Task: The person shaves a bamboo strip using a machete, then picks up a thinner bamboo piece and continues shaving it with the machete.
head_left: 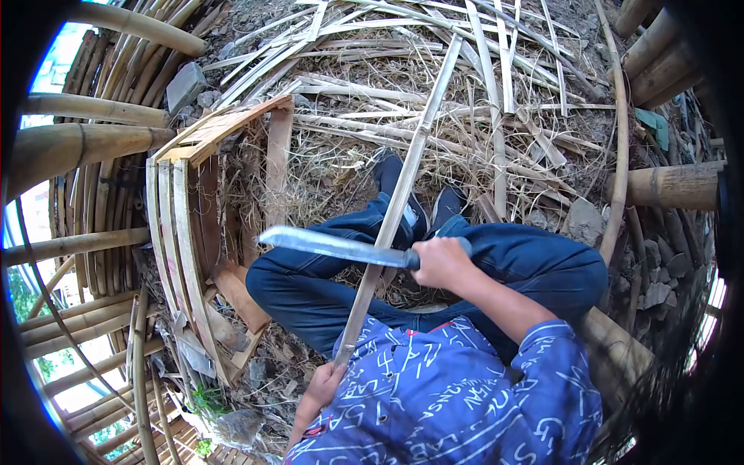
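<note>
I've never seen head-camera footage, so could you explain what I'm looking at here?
There's no machine, just a person's bare hands. The single picture comes from a camera on their head, looking down past their own bent, blue-jeaned legs. The right hand holds a long grey metal knife by its handle. The left hand holds the near end of a long, pale bamboo strip. The knife passes across the strip; I can't tell whether they touch. More pale strips lie on the straw-littered ground, beside a slatted wooden frame.
</note>
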`<state>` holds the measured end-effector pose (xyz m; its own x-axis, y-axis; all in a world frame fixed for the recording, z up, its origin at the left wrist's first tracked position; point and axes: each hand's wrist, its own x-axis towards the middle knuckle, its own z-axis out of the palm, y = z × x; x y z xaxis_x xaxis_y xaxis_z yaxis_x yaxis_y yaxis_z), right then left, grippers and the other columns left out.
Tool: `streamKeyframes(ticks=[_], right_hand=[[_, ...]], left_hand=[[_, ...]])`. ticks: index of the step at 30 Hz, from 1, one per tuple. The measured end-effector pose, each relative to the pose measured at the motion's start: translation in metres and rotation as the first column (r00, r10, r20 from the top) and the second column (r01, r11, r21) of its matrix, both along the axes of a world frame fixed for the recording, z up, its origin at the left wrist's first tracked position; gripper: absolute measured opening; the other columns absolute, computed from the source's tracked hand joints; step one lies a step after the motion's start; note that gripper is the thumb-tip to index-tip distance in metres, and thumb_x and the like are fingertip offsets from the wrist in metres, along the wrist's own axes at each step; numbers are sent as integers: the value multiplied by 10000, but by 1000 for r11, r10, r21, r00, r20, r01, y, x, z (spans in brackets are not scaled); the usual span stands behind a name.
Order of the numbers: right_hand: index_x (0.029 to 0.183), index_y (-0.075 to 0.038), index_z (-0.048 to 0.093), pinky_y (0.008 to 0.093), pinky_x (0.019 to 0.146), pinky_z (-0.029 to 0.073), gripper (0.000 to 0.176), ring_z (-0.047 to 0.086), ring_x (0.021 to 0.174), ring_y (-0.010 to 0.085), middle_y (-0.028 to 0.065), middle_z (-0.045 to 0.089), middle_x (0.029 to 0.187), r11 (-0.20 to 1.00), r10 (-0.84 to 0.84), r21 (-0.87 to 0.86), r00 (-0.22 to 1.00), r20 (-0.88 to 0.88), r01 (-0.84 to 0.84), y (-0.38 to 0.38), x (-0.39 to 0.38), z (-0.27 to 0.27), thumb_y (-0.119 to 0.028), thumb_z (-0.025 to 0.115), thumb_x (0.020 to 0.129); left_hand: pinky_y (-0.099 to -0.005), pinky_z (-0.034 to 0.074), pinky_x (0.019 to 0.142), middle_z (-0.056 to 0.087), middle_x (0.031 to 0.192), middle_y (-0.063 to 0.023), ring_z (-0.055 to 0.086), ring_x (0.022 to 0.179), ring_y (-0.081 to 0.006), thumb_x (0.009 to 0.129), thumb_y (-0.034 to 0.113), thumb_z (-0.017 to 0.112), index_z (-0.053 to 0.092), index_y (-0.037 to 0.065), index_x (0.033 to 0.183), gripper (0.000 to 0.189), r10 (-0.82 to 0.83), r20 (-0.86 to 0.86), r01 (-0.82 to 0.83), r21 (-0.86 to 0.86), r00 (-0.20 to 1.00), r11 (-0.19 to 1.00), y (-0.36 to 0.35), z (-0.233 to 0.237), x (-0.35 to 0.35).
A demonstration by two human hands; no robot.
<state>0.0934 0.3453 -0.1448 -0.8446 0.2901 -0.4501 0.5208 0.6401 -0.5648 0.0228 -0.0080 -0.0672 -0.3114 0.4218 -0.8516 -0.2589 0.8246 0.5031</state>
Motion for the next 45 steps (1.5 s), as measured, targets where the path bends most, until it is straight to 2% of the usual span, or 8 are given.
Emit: streamKeyframes(ticks=[7, 11, 21, 33, 35, 37, 40, 45], right_hand=[[790, -55, 681, 448, 703, 549, 210, 679, 740, 355, 184, 679, 762, 997, 76, 2, 997, -16, -76, -13, 3, -22, -202, 666, 641], [788, -55, 686, 443, 698, 549, 219, 681, 744, 345, 182, 677, 760, 989, -51, 138, 999, -6, 52, 15, -5, -36, -193, 675, 619], [780, -53, 685, 430, 697, 548, 226, 684, 744, 334, 172, 682, 774, 981, -35, 191, 999, -2, 35, 31, -14, -51, -202, 701, 610], [806, -63, 690, 429, 717, 550, 235, 684, 767, 335, 171, 684, 779, 975, -67, 217, 997, 39, 57, 49, -25, -52, -194, 692, 611], [822, -63, 694, 423, 739, 551, 240, 685, 798, 335, 179, 687, 815, 969, -89, 235, 995, 47, 76, 53, -25, -51, -193, 675, 621], [830, -60, 693, 419, 755, 551, 245, 683, 820, 335, 184, 688, 846, 935, -245, 277, 968, 51, 222, 72, -27, -67, -194, 658, 628], [822, -49, 690, 424, 747, 550, 251, 680, 812, 337, 181, 686, 842, 947, -173, 284, 984, 48, 153, 93, -31, -72, -190, 651, 619], [792, -49, 689, 420, 742, 550, 237, 681, 810, 335, 181, 684, 825, 936, -144, 329, 989, 23, 129, 101, -35, -79, -202, 667, 612]], left_hand=[[-263, 431, 624, 586, 739, 19, 470, 692, -55, 991, 232, 511, 611, -33, 929, 291, -23, -17, 23, -31, 1000, 999, -6, -4, 1], [-262, 421, 599, 580, 730, 14, 466, 676, -53, 989, 239, 514, 602, -39, 931, 298, -4, -46, 5, 27, 999, 1000, -6, -5, 5], [-294, 429, 615, 584, 703, -27, 485, 671, -91, 985, 237, 506, 610, -39, 950, 297, -9, -70, 10, 14, 998, 1000, -9, -7, 5], [-257, 431, 602, 595, 747, -7, 492, 685, -55, 991, 232, 508, 590, -42, 932, 292, -41, -85, 42, 11, 996, 999, -7, -6, 2], [-279, 435, 605, 597, 719, -36, 498, 666, -77, 991, 240, 504, 603, -32, 959, 291, -51, -100, 53, 18, 994, 998, -30, -18, 6], [-301, 438, 608, 599, 692, -64, 505, 647, -99, 992, 249, 500, 616, -22, 986, 295, -57, -114, 59, 20, 992, 998, -34, -21, 8], [-309, 442, 597, 592, 679, -68, 511, 623, -117, 984, 278, 517, 619, -19, 985, 314, 32, -43, -30, 43, 999, 999, -29, -15, 10], [-316, 433, 577, 576, 650, -69, 502, 593, -132, 987, 304, 509, 619, -16, 981, 339, -31, -123, 37, 52, 992, 998, -39, -27, 11]])
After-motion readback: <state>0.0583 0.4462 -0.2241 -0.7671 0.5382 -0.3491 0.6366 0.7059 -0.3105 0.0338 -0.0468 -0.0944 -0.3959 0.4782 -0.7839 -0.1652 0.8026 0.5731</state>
